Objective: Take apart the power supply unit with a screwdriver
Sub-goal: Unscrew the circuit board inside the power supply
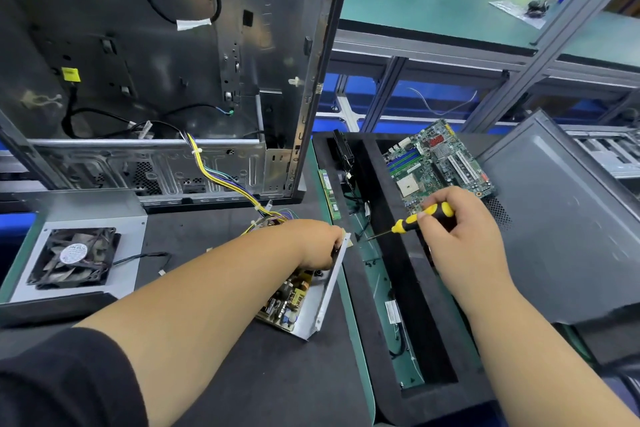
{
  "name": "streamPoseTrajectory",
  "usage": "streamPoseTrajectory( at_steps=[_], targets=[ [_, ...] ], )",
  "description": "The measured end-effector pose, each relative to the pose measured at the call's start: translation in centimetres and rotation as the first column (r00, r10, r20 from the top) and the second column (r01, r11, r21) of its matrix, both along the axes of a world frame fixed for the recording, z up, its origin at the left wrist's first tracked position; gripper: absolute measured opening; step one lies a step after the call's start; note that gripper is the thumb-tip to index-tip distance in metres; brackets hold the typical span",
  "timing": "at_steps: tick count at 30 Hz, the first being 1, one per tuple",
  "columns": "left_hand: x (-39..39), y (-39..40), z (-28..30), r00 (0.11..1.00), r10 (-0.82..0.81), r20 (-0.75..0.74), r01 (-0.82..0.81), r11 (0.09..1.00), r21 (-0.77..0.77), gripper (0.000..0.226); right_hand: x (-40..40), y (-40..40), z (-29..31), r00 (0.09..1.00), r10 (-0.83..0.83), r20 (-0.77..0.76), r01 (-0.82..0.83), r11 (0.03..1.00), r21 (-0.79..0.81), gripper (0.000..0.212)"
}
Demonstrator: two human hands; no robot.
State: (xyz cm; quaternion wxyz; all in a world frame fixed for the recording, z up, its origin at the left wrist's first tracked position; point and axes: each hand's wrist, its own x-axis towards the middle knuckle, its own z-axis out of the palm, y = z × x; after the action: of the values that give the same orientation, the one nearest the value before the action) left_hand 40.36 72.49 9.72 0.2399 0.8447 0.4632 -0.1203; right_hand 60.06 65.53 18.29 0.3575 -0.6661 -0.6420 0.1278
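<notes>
The opened power supply [313,305], a silver metal tray with a circuit board [289,298] inside, lies on the dark mat at centre. My left hand [317,244] grips its upright far wall. A bundle of yellow and coloured wires [225,180] runs from it up into the computer case. My right hand [460,232] holds a screwdriver with a yellow and black handle [420,217]; its thin tip points left, just short of the tray's top corner. The power supply's cover with a black fan [74,258] lies apart at left.
An empty tower case [166,55] stands open at the back left. A black foam tray [388,270] on the right holds a motherboard [440,163], a RAM stick [329,192] and cables. A grey side panel [568,211] leans at far right. Green shelving runs behind.
</notes>
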Motion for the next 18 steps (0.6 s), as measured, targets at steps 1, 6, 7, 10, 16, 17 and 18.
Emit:
streamPoseTrajectory(
  at_steps=[1, 6, 7, 10, 16, 17, 18],
  targets=[
    [0.0, 0.0, -0.1, 1.0, 0.003, 0.005, -0.003, 1.0, -0.008, 0.014, 0.0, 0.0, -0.1, 1.0, -0.008, -0.004, 0.008, 1.0, 0.019, 0.021],
    [-0.6, 0.1, 0.3, 0.999, -0.014, 0.033, 0.017, 0.996, -0.085, 0.031, 0.0, 0.0, -0.5, 0.998, -0.021, -0.055, 0.024, 0.998, 0.054, 0.018],
    [-0.7, 0.2, 0.4, 0.999, -0.019, 0.027, 0.021, 0.995, -0.096, 0.028, -0.1, 0.1, -0.5, 0.998, -0.019, -0.058, 0.022, 0.998, 0.055, 0.018],
    [-1.1, 0.2, 0.5, 0.999, -0.041, -0.008, 0.04, 0.995, -0.089, 0.005, -0.2, 0.2, -0.8, 0.999, -0.008, -0.054, 0.011, 0.998, 0.057, 0.017],
    [-0.8, 0.0, 0.4, 0.988, -0.069, -0.138, 0.074, 0.997, 0.03, 0.029, -0.8, 0.2, -0.8, 0.998, 0.012, -0.055, -0.01, 0.999, 0.05, 0.016],
    [-0.7, -0.2, 0.1, 0.987, -0.059, -0.152, 0.071, 0.995, 0.074, 0.025, -1.0, 0.2, -0.7, 0.998, 0.014, -0.058, -0.011, 0.999, 0.051, 0.017],
    [-0.7, -0.4, -0.2, 0.986, -0.052, -0.157, 0.071, 0.991, 0.115, 0.022, -1.1, 0.3, -0.7, 0.998, 0.014, -0.064, -0.01, 0.999, 0.049, 0.017]
  ],
)
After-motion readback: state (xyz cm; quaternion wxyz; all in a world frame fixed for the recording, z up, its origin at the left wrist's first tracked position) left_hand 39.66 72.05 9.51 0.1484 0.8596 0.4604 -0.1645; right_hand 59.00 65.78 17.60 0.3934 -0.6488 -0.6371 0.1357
